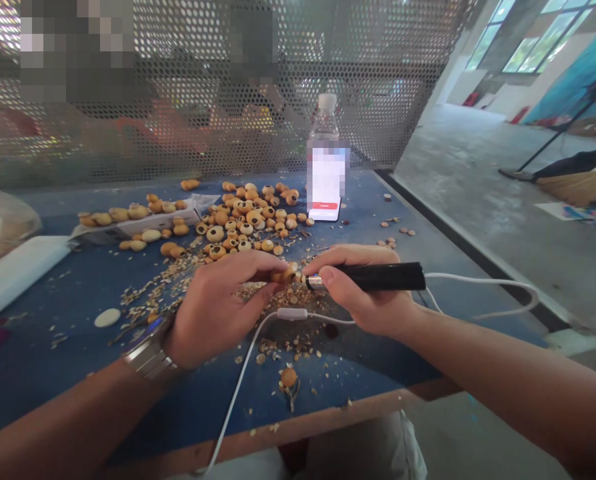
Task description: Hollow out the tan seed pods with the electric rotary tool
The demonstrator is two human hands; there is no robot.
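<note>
Between the thumb and fingers of my left hand [228, 303] is a small tan gourd [287, 274], held over the middle of the table. My right hand [365, 293] grips a black corded rotary tool [383, 276] with a silver collar. The tool's front end points left at the gourd and is close to it; whether the tip touches cannot be made out. Seeds and shell bits [298, 347] lie under and around both hands. A pile of small gourds [248, 217], many with round holes cut in them, sits just beyond.
A white cord with an inline switch [292, 313] crosses the blue table [188, 400]. A clear bottle [327, 120] stands behind a lit phone [325, 183]. At the left are a box with gourds on it [138, 227] and a white tray [23, 280]. Perforated metal panel [193, 87] closes the back.
</note>
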